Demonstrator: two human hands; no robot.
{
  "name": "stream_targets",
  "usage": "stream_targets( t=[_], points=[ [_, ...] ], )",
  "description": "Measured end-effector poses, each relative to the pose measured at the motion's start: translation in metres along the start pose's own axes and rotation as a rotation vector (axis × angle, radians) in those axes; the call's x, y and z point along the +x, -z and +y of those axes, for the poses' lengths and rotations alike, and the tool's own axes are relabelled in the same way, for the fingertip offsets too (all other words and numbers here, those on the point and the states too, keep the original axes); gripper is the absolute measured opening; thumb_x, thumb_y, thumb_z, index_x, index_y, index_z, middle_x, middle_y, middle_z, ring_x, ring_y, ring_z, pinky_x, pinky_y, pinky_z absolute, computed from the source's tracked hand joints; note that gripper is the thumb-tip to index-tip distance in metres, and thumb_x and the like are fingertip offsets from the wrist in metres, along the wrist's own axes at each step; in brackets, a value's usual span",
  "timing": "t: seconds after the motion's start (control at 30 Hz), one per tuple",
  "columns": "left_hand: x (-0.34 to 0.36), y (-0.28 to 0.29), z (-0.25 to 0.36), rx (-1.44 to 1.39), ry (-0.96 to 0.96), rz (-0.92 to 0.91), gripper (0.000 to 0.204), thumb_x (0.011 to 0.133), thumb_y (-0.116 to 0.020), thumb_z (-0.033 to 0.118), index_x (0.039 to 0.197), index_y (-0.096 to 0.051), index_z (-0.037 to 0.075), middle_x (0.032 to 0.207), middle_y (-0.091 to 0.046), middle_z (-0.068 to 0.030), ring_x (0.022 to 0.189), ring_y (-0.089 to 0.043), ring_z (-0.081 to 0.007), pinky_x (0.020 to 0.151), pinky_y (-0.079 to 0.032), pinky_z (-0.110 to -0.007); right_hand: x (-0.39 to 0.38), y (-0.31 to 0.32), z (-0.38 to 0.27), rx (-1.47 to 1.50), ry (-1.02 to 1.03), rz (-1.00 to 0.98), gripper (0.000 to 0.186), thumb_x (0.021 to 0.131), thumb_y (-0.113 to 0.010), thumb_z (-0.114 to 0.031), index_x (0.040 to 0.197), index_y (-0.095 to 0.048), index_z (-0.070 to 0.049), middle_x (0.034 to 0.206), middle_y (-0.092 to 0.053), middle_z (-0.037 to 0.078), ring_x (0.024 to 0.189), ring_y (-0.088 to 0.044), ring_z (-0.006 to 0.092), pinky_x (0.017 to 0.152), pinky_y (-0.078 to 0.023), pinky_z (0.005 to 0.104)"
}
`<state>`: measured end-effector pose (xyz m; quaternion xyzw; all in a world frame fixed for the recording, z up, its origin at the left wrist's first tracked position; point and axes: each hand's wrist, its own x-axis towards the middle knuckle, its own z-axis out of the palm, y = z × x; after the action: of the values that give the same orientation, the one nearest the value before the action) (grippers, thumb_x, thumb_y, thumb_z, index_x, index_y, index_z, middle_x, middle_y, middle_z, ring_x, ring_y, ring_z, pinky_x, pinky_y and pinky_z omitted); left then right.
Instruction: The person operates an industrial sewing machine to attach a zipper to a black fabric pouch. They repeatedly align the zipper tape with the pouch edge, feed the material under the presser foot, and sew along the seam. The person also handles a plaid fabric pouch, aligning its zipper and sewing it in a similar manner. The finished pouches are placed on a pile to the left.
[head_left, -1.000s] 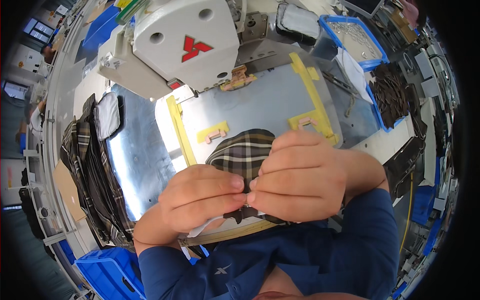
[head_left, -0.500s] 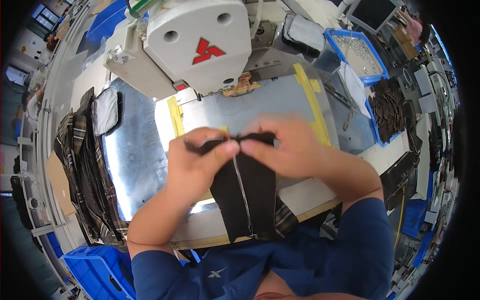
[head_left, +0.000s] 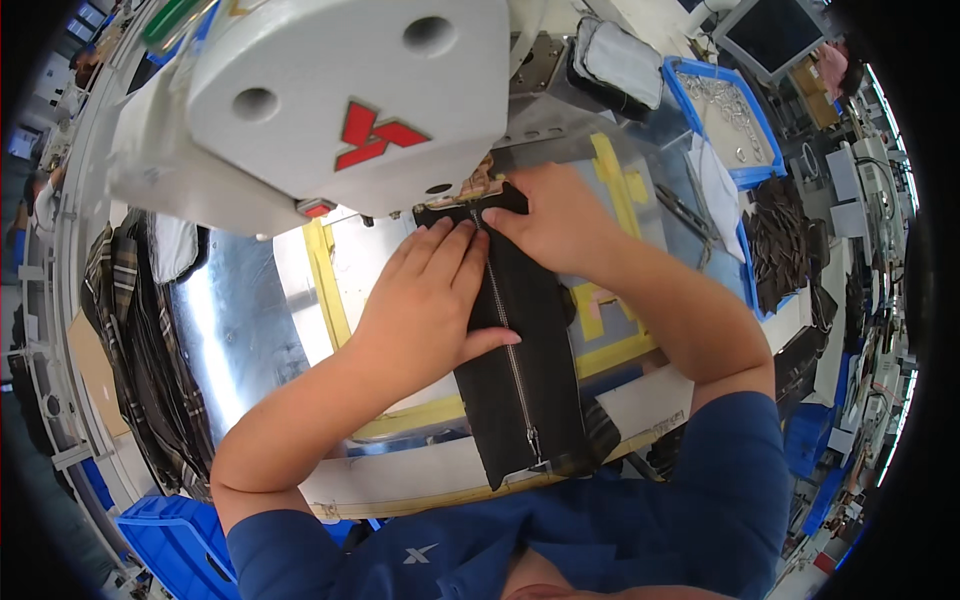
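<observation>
A dark fabric piece lies lengthwise on the plate under the sewing machine. A metal zipper runs down its middle, with the slider at the near end. My left hand lies flat on the piece's left side, fingers stretched towards the machine, thumb apart and across the zipper. At the far right corner, my right hand grips the edge with the thumb on top; its other fingers are partly hidden. The piece's far edge reaches the needle area, where a tan clamp part shows.
Yellow tape marks the metal plate. Plaid and dark cloth pieces hang in a pile at the left. To the right stand a blue tray of metal parts, a tray of dark pieces and tweezers. A blue crate sits lower left.
Both hands have moved forward, bringing the fabric's far edge up to the machine. The left hand has gone from pinching the edge to lying flat; the fabric is now spread out.
</observation>
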<state>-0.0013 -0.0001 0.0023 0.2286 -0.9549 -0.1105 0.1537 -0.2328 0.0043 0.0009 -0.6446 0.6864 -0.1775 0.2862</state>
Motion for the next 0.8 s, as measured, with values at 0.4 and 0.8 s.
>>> stream_targets(
  t=[0.4, 0.8],
  points=[
    [0.009, 0.000, -0.010, -0.027, -0.017, -0.092, 0.101, 0.074, -0.085, 0.059, 0.139, -0.060, -0.014, 0.146, -0.060, -0.0295, 0.135, -0.058, -0.0433, 0.117, -0.046, -0.050, -0.001, 0.009, -0.017, 0.008, -0.047, -0.016, 0.031, 0.094, -0.071, -0.024, 0.093, -0.072, 0.006, 0.090, -0.071, 0.029, 0.092, -0.068, 0.0496, 0.085, -0.053, 0.0543],
    [0.013, 0.001, -0.011, -0.063, 0.011, -0.103, 0.104, 0.071, -0.088, 0.061, 0.136, -0.060, -0.015, 0.145, -0.059, -0.0301, 0.131, -0.059, -0.0465, 0.114, -0.047, -0.053, -0.004, 0.015, -0.016, -0.022, -0.004, 0.050, 0.027, 0.094, -0.072, -0.023, 0.105, -0.068, 0.001, 0.107, -0.072, 0.025, 0.103, -0.069, 0.0456, 0.090, -0.054, 0.0533]
  ],
)
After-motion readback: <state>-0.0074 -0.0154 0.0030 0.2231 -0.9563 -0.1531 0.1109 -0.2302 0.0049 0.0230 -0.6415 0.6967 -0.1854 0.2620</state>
